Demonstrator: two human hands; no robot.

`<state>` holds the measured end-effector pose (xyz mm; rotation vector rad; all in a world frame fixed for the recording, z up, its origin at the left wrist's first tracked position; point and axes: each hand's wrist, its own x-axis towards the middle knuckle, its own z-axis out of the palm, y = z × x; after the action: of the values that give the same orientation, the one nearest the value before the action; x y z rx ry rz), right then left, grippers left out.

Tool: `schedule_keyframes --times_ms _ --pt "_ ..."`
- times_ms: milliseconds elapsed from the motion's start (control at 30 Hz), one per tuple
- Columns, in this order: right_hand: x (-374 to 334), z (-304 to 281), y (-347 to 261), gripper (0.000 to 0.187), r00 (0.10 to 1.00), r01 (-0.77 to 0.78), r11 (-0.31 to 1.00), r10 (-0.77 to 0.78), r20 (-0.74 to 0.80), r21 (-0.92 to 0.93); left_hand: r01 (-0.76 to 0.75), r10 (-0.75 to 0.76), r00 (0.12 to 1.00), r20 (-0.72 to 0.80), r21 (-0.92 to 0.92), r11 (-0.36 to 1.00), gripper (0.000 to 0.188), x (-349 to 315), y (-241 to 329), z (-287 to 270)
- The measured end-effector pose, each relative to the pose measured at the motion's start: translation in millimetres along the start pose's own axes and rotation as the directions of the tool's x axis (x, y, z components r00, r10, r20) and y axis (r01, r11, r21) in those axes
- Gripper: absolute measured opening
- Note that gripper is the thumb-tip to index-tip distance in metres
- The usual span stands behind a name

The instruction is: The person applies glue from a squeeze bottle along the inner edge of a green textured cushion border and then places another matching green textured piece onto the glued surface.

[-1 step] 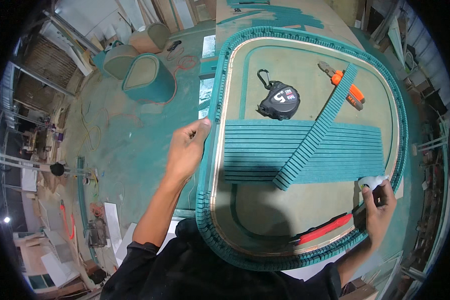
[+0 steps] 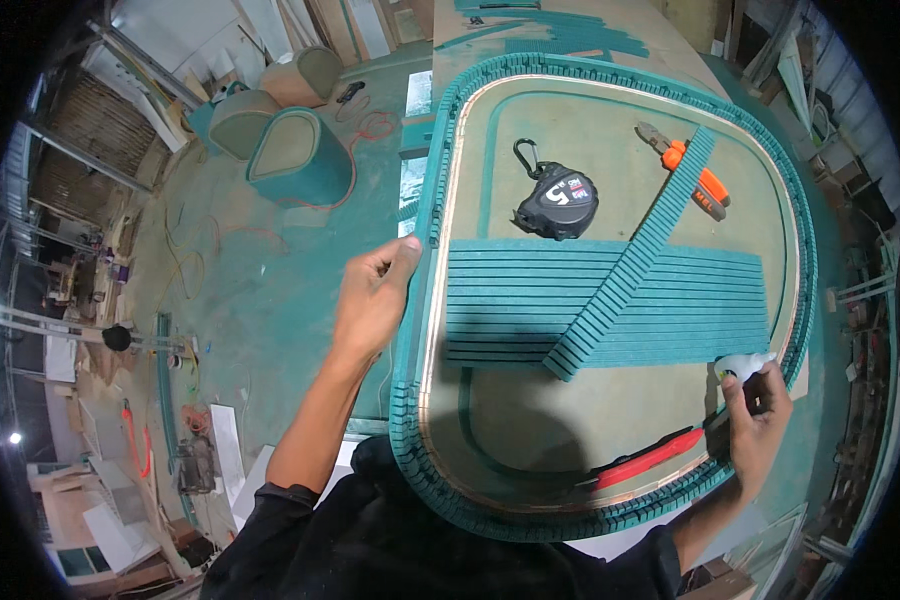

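A rounded tray-like panel (image 2: 530, 420) lies before me, its rim wrapped in green slotted strip (image 2: 407, 400). At its left side my left hand (image 2: 372, 300) has curled fingers, thumb and forefinger pinched at the strip on the outer wall. Inside the lower right rim, my right hand (image 2: 758, 415) grips a small white bottle (image 2: 738, 366), held on its side. Near that hand lies a red-handled cutter (image 2: 645, 460). Green slats (image 2: 690, 300) sit side by side across the panel, with one slotted strip (image 2: 630, 255) slanting over them.
A black tape measure (image 2: 558, 203) with a carabiner and orange-handled pliers (image 2: 692, 172) rest on the panel's far half. Green-sided rounded pieces (image 2: 300, 165) and a red hose (image 2: 375, 125) are on the floor at left. Green scraps (image 2: 560, 35) cover a board behind.
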<state>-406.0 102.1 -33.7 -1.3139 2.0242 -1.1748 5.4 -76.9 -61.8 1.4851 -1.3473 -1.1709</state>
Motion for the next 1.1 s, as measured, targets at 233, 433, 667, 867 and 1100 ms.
schedule_keyframes --times_ms 233,433,667,867,1100 --pt "-3 3 2 0.014 1.000 0.012 1.000 -0.012 -0.028 -0.007 -0.026 0.014 0.998 0.058 0.203 0.979 0.032 11 25 -8" --pt "-5 9 9 0.016 0.999 -0.004 1.000 0.004 -0.050 0.006 0.012 -0.030 0.996 0.085 0.202 0.979 0.030 -6 23 -13" --pt "-6 10 17 0.018 0.993 -0.027 1.000 0.024 -0.116 -0.016 0.047 -0.119 0.979 0.166 0.385 0.922 0.031 -66 41 -19" --pt "-6 13 11 0.022 0.992 -0.021 0.999 0.027 -0.126 0.045 0.023 -0.076 0.963 0.257 0.203 0.979 0.033 -60 33 -30" --pt "-4 17 2 0.031 0.985 -0.053 0.991 0.032 -0.171 -0.122 -0.012 -0.022 0.994 0.110 0.300 0.954 0.032 -85 33 -13"
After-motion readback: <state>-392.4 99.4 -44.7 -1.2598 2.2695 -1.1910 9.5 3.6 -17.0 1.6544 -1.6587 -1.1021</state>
